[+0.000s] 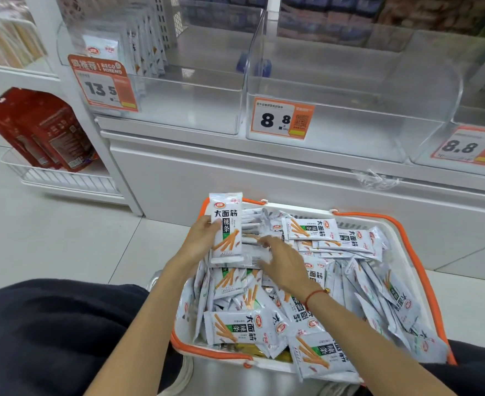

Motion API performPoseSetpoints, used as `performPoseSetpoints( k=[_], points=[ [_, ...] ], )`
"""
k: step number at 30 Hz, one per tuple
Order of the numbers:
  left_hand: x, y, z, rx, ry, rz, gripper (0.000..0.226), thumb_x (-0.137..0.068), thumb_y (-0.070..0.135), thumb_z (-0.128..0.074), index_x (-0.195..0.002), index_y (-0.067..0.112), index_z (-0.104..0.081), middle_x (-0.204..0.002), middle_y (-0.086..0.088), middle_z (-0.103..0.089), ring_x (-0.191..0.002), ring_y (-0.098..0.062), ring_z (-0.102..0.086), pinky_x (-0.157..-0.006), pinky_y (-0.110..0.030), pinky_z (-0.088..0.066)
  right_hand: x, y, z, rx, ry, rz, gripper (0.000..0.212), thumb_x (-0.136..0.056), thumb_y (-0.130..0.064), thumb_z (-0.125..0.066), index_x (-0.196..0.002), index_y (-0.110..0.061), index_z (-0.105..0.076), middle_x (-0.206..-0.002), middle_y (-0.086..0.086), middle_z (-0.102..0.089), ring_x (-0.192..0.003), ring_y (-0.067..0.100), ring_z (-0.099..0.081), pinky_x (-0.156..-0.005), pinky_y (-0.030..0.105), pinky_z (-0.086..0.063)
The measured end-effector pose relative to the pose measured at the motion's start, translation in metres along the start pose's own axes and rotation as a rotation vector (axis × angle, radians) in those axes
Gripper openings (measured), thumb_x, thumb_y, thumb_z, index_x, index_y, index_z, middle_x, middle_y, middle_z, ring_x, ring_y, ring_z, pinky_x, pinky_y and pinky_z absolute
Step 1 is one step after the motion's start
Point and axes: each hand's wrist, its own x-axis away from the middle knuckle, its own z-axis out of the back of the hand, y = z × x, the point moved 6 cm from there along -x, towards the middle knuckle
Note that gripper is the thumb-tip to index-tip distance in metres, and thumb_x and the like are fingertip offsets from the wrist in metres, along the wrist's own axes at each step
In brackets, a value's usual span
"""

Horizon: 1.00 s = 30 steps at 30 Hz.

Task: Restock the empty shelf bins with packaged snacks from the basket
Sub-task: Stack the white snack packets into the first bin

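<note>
Head view: basket [424, 241] is the landmark, heaped with white snack packets.
Left hand [200, 241]: over the basket's far-left corner, thumb and fingers curled round an upright stack of packets [226, 228].
Right hand [285, 261]: above the basket's middle, fingers spread and loose, holding nothing (reaching toward the stack, I judge).
Loose packets [237, 324]: filling the basket.
Empty bin [335, 110]: beyond the basket, straight up, tagged 8.8.
Technique: square the stack's edges with the free hand before lifting; stand packets upright, faces forward, in the bin.

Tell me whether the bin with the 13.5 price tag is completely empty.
No, the 13.5 bin holds a few upright white packets at its left side.
</note>
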Motion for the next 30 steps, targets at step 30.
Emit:
performPoseSetpoints(
  k=[30],
  points=[
    [0.001,-0.026,-0.053,0.188,0.068,0.112,0.043,-0.102,0.017,-0.04,-0.144,0.017,-0.036,-0.139,0.0,-0.048,-0.126,-0.023,-0.048,-0.103,-0.036,-0.038,0.012,0.007,0.034,-0.439,-0.044,-0.242,0.029,-0.102,-0.027,-0.039,-0.125,-0.018,-0.054,-0.099,0.007,-0.069,-0.065,0.015,-0.064,-0.064,0.033,-0.057]
  ],
)
